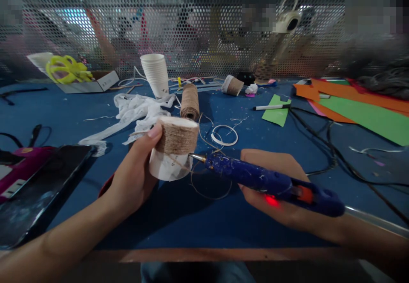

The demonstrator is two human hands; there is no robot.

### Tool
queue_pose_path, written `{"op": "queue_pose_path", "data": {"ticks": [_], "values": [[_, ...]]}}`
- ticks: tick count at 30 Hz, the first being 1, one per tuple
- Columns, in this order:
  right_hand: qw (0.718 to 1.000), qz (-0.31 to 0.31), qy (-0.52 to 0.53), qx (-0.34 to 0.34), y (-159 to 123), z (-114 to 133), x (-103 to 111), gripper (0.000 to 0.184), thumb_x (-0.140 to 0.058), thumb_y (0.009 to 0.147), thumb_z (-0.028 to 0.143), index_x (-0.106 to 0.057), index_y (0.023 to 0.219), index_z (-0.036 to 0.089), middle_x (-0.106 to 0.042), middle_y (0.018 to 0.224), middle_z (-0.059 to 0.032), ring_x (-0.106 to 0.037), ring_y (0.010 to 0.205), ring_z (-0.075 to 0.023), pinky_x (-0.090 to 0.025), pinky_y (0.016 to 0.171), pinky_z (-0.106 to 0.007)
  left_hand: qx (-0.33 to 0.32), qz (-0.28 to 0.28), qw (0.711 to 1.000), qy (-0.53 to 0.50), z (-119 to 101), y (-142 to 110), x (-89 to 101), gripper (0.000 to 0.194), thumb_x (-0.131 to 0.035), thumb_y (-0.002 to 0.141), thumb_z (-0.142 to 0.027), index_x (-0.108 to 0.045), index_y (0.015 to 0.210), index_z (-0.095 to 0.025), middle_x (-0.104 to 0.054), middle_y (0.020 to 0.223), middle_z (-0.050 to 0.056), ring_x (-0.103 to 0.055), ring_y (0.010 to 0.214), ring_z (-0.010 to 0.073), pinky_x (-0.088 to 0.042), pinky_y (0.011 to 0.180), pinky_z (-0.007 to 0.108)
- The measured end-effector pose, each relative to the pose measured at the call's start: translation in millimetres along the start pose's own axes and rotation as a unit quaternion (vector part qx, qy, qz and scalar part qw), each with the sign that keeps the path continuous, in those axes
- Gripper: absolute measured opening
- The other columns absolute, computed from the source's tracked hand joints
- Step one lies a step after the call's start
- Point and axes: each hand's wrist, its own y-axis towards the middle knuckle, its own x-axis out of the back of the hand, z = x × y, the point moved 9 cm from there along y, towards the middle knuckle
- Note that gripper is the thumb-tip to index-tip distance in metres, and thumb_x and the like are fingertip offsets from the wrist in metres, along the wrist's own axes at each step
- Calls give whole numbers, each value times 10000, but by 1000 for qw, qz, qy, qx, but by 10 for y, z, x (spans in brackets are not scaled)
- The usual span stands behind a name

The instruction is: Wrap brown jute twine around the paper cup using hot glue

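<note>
My left hand (136,170) grips a white paper cup (171,166), held tilted above the table. Brown jute twine (179,137) wraps one half of the cup in tight rows; the other half is bare white. A loose end of the twine trails off the cup and loops below it. In my right hand (271,168) is a blue hot glue gun (252,174), its metal nozzle at the edge of the wrapped rows. A clear glue stick (377,220) sticks out of its back, and a red light glows under the body. Just behind the cup lies a twine spool (190,99).
Stacked paper cups (155,73), white lace ribbon (137,108) and a box (92,82) with yellow scissors lie at the back left. A phone (44,189) is at the left. A white ring (224,135), a marker (270,108), coloured paper (367,108) and black cables (332,146) lie rightward.
</note>
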Motion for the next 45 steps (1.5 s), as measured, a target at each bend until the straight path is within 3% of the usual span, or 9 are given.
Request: {"op": "queue_pose_path", "data": {"ticks": [8,12,15,19,22,29,37,42,45], "values": [[1000,-1,-9,14,11,20,21,223,-608,788,109,-444,671,206,-485,630,49,-445,550,-83,-343,507,-231,8,53,999,2,72,-3,-3,291,-621,916,-341,-716,1125,-163,-757,1086,53,-659,1097,255,-502,969,340],[998,-58,0,20,-4,57,100,220,-630,780,96,-472,690,219,-500,608,58,-467,516,-85,-389,502,-232,30,70,996,37,111,-31,4,292,-621,921,-345,-697,1167,-209,-739,1136,38,-638,1107,242,-504,887,293],[992,-124,25,13,-38,39,170,168,-673,820,151,-541,766,239,-601,700,42,-564,582,-111,-457,545,-242,43,70,993,79,137,-43,23,284,-650,899,-362,-695,1149,-235,-732,1147,21,-625,1124,242,-489,850,270],[989,-143,42,13,-32,7,145,232,-792,804,266,-627,966,284,-663,797,46,-605,604,-116,-516,579,-247,47,73,990,108,160,-40,23,278,-694,872,-363,-690,1138,-279,-720,1218,-6,-587,1230,256,-472,933,287],[987,-158,19,7,-6,-9,143,301,-833,767,291,-638,994,270,-684,849,39,-618,653,-115,-536,631,-241,43,76,989,122,169,-36,17,318,-705,870,-348,-678,1180,-286,-707,1278,-2,-547,1305,256,-449,995,292],[987,-155,38,1,37,-6,86,179,-801,798,250,-645,885,236,-720,824,45,-655,687,-93,-538,651,-188,39,70,986,147,184,-32,36,307,-725,860,-357,-690,1157,-287,-737,1205,-1,-614,1222,238,-463,950,258],[985,-169,29,-5,4,-2,87,216,-794,794,225,-579,801,238,-736,812,40,-704,714,-116,-539,645,-203,45,81,984,149,195,-21,4,343,-730,854,-372,-659,1172,-266,-728,1177,16,-601,1224,257,-462,940,289],[980,-171,103,-7,-14,-63,90,183,-775,817,198,-612,861,268,-724,843,52,-700,767,-125,-547,667,-221,41,78,982,169,180,-24,2,334,-727,855,-368,-659,1165,-262,-720,1192,12,-600,1214,243,-455,930,269],[977,-159,136,-46,1,-144,65,180,-783,805,194,-621,839,265,-713,860,35,-685,776,-137,-542,635,-233,36,76,979,186,169,-31,8,332,-712,864,-369,-660,1173,-261,-723,1191,19,-621,1171,249,-466,901,274]]}}
